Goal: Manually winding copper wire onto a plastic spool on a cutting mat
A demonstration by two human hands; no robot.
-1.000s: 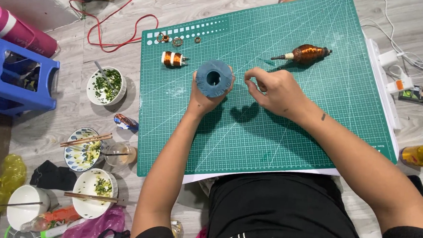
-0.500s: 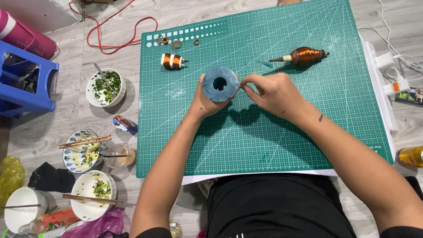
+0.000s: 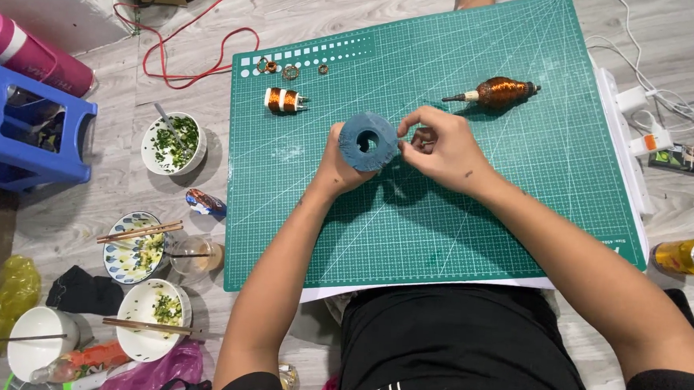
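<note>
Both hands meet over the green cutting mat (image 3: 457, 216): the left hand (image 3: 341, 165) is closed around a blue ring-shaped spool (image 3: 368, 141), held on edge just above the mat, while the right hand (image 3: 438, 148) pinches at its rim with curled fingers. On the floor left, a white bowl (image 3: 174, 142) holds chopped greens and a spoon.

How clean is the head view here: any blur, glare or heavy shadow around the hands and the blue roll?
Head view: sharp throughout, with no motion blur on the left hand, right hand or blue roll; soft shadow falls on the green cutting mat just below the hands; no strong glare; straight mat edges bow slightly, suggesting wide-angle distortion.
</note>
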